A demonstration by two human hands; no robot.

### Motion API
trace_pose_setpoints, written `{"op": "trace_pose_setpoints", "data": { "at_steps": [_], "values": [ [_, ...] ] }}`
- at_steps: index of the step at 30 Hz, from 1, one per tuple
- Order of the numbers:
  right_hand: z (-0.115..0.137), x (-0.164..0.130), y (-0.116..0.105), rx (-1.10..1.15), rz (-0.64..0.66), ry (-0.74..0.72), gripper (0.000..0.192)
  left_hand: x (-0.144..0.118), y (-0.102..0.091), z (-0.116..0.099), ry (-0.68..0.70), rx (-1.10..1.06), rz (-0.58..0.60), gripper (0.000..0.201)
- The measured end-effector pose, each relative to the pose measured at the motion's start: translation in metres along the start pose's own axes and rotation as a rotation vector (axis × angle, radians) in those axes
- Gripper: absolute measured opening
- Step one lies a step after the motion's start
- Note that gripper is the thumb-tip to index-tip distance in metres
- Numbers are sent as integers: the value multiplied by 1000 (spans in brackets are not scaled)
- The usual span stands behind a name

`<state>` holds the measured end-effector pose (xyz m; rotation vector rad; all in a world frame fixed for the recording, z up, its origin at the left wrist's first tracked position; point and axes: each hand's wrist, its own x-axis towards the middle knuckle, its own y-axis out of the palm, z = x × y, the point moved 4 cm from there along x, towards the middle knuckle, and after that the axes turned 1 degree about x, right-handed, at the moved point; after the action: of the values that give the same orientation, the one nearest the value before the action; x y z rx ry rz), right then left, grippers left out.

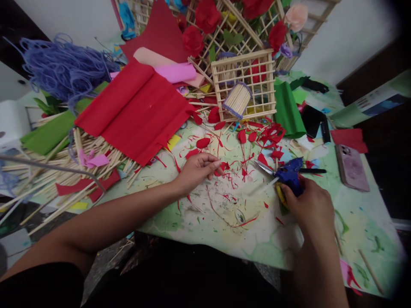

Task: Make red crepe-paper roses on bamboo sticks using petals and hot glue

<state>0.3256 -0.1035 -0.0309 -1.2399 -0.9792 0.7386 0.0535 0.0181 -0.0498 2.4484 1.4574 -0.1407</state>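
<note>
In my right hand [313, 207] is a blue hot glue gun [290, 175] with a yellow trigger; a pale glue stick [265, 186] juts from it toward the left. Metal scissor blades [264, 167] show just beyond the gun, their handles mostly hidden. My left hand [197, 173] hovers over the middle of the table, thumb and fingers drawn together. A small red paper scrap [224, 167] shows at its fingertips; whether it is held or lies behind them is unclear. Cut red petals [203, 143] and thin trimmings lie around.
Red crepe paper [141, 111] covers a heap of wooden sticks [105, 152] at left, below blue yarn [64, 66]. A stick lattice basket [245, 60] stands at the back among paper flowers [207, 16]. Green paper [289, 111] and a phone [352, 167] lie at right.
</note>
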Motion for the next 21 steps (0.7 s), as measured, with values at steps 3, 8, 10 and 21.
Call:
{"op": "trace_pose_setpoints", "data": {
  "at_steps": [3, 8, 10, 21],
  "values": [
    [-1, 3, -3, 27, -18, -52, 53, 0, 0, 0, -10, -6, 5, 19],
    [-5, 2, -24, 65, -62, 38, 44, 0, 0, -1, -31, -57, 5, 17],
    [-1, -7, -34, 156, -141, 123, 45, 0, 0, -1, -32, -66, 13, 15],
    [116, -44, -36, 893, 9, -361, 18, 0, 1, 0, -121, -25, 17, 22]
  ]
}}
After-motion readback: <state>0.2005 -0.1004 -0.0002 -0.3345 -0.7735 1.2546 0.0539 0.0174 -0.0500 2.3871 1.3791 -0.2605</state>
